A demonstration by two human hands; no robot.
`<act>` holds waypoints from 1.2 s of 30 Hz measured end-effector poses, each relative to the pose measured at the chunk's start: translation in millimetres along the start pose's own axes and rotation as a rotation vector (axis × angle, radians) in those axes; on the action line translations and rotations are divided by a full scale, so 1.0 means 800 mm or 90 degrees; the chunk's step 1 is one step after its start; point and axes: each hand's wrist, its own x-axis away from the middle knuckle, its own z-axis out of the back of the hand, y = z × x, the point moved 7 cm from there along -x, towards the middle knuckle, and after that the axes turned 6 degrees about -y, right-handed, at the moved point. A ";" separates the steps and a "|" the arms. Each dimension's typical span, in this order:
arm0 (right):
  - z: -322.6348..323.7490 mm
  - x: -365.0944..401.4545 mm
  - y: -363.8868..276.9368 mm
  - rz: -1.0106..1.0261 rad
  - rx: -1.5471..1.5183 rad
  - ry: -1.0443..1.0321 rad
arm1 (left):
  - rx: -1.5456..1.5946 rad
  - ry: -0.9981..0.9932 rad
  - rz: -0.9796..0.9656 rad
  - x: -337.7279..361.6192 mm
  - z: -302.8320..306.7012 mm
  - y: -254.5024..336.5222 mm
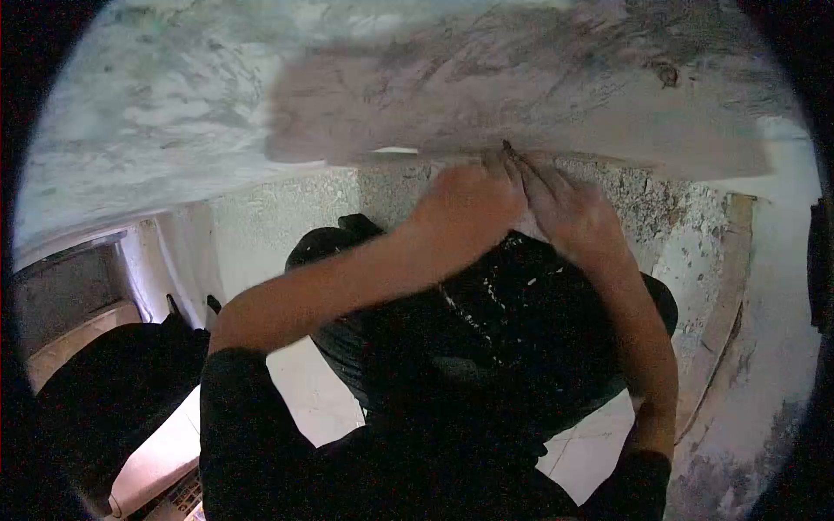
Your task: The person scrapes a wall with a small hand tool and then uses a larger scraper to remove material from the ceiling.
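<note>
Both of my hands meet near the lower edge of a smeared, plastered wall (365, 104). My left hand (478, 195) is bent at the wrist, its fingers curled and blurred; what they hold, if anything, is hidden. Beside it, touching or nearly so, my right hand (569, 208) stretches its fingers up and to the left toward a small dark tip. Something pale shows between the two palms, too unclear to name. Below the hands are my dark trousers (495, 304), spotted with white.
Rough, chipped wall surface (678, 217) runs below the smooth plaster, with a brownish vertical strip (725, 286) at right. A dark-clothed shape (122, 391) lies at lower left, near a window-like opening (74, 286). Pale floor tiles (317, 391) show beneath.
</note>
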 end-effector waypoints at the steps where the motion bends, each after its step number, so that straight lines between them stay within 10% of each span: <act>1: -0.027 0.002 0.009 0.026 -0.021 -0.006 | 0.041 -0.051 -0.022 -0.009 -0.020 -0.004; 3: -0.028 -0.005 0.016 0.052 -0.027 -0.001 | 0.070 -0.087 -0.045 -0.018 -0.028 -0.008; 5: 0.005 -0.006 -0.005 0.033 0.000 0.047 | -0.077 0.161 -0.022 0.006 0.009 0.003; 8: -0.040 -0.003 0.016 0.023 0.020 -0.058 | 0.089 -0.081 -0.049 -0.020 -0.035 -0.011; 20: -0.016 -0.003 0.006 -0.019 -0.022 0.007 | -0.024 0.124 0.011 -0.004 -0.004 -0.001; 23: -0.071 0.001 0.013 0.018 0.001 -0.154 | 0.075 -0.108 -0.116 -0.021 -0.058 -0.003; 26: -0.028 -0.005 -0.003 0.006 0.033 -0.031 | -0.074 0.165 -0.012 0.001 -0.013 0.001; 36: 0.015 -0.021 -0.020 0.069 0.030 0.107 | -0.090 0.121 -0.012 0.026 0.013 -0.006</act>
